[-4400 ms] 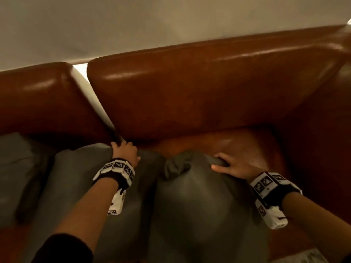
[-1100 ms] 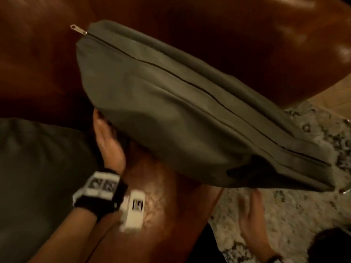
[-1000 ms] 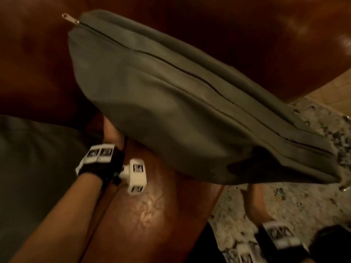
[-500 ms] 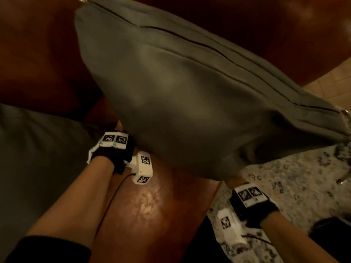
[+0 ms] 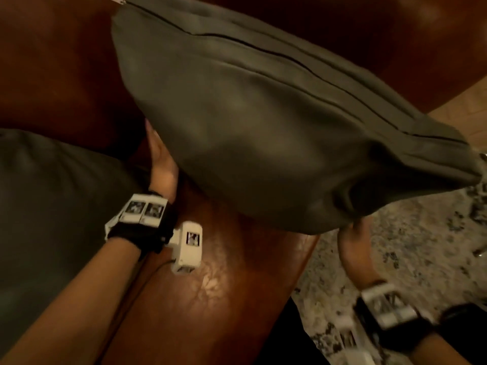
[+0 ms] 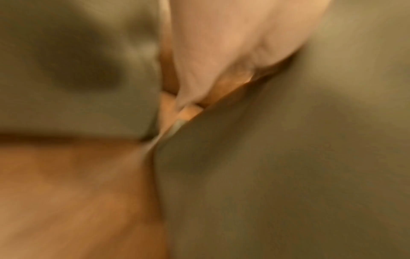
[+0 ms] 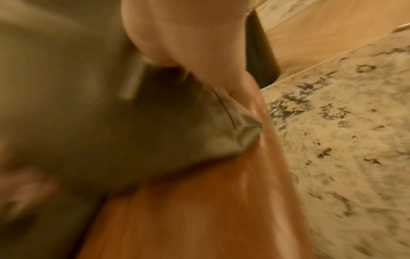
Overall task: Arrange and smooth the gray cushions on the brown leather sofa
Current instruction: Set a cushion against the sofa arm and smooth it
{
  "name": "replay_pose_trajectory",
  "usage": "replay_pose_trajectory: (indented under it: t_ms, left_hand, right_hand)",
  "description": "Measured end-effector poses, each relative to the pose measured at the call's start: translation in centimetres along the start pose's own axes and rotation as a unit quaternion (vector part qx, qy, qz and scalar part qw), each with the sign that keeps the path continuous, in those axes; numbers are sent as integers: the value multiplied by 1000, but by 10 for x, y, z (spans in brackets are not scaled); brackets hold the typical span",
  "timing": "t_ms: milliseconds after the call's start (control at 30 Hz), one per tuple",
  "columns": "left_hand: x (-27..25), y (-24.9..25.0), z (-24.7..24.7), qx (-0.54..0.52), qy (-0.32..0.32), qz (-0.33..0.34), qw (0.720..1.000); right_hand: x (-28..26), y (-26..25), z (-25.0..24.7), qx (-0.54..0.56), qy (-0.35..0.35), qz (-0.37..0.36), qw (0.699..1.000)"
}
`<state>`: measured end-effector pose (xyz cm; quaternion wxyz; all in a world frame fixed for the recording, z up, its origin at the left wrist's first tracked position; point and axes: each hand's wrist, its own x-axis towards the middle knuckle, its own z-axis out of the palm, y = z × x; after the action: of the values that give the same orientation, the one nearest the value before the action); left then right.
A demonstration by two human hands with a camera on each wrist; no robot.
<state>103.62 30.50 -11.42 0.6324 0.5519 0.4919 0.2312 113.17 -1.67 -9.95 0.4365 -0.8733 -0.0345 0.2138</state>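
A gray cushion (image 5: 263, 127) with a zipper along its upper edge hangs tilted in the air above the brown leather sofa seat (image 5: 210, 299). My left hand (image 5: 159, 159) lies flat against its lower left side, fingers straight and partly hidden behind the fabric. My right hand (image 5: 353, 246) reaches up under the low right corner, where the fabric is dented; its fingers are hidden there. In the right wrist view the right hand (image 7: 188, 43) grips the cushion (image 7: 88, 105) near its corner. A second gray cushion (image 5: 52, 206) lies on the seat at the left.
The sofa's dark leather back (image 5: 52, 75) rises behind the cushions. A pale speckled rug (image 5: 421, 246) covers the floor right of the seat edge, with wooden floor (image 5: 469, 109) beyond it. A dark shape (image 5: 469, 333) sits at the lower right corner.
Since 4.4 s ago the cushion has been lifted off the seat. Over the last half second it sank slightly and my right wrist dropped lower and to the right.
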Motion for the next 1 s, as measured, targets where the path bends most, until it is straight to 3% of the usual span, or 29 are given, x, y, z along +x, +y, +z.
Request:
replay_pose_trajectory:
  t_ms: [67,100,133,167,200,233,267,300,333,433,500,567,667,733,867,933,1000]
  left_hand:
    - [-30,0,-15,104,29,156,982]
    - [-52,-3,-25,150,25,212,965]
    - [-73,-9,-28,200,8,282,938]
    - [-89,-13,-32,260,-29,364,894]
    - [-99,-19,-35,343,-76,438,828]
    - [-100,-24,-37,430,-112,498,745]
    - [-91,-27,-34,509,-138,536,660]
    - [-79,-26,-26,574,-154,542,595]
    - [-67,-20,-13,612,-160,525,569]
    - [-40,6,28,678,-124,465,556]
    - [-35,14,39,694,-88,468,540]
    - [-41,7,35,681,-76,481,547]
    - [-45,2,33,706,-91,448,541]
    - [-46,8,39,725,-99,401,551]
    - [-48,4,41,757,-142,326,548]
    - [-47,6,33,730,-157,350,566]
    - [-48,12,26,677,-148,404,597]
  right_hand:
    - [-42,12,-10,-128,41,-82,988]
    - [-64,15,-10,-221,31,-176,959]
    - [-83,23,-6,-316,2,-293,902]
    - [-89,28,-2,-389,-33,-405,827]
    - [-83,25,2,-430,-50,-481,762]
    - [-66,22,9,-448,-50,-517,728]
    - [-43,13,17,-463,-31,-521,716]
    - [-18,0,23,-477,-3,-511,715]
    - [6,-14,28,-494,20,-498,713]
    - [59,-39,24,-560,12,-463,687]
    - [65,-43,21,-572,4,-469,673]
    - [58,-38,20,-574,14,-482,662]
    - [61,-39,25,-587,21,-465,662]
    - [58,-43,24,-579,17,-460,672]
    - [-1,-46,25,-483,35,-573,661]
    - [4,-70,32,-464,55,-601,648]
    - [41,-95,39,-495,80,-574,648]
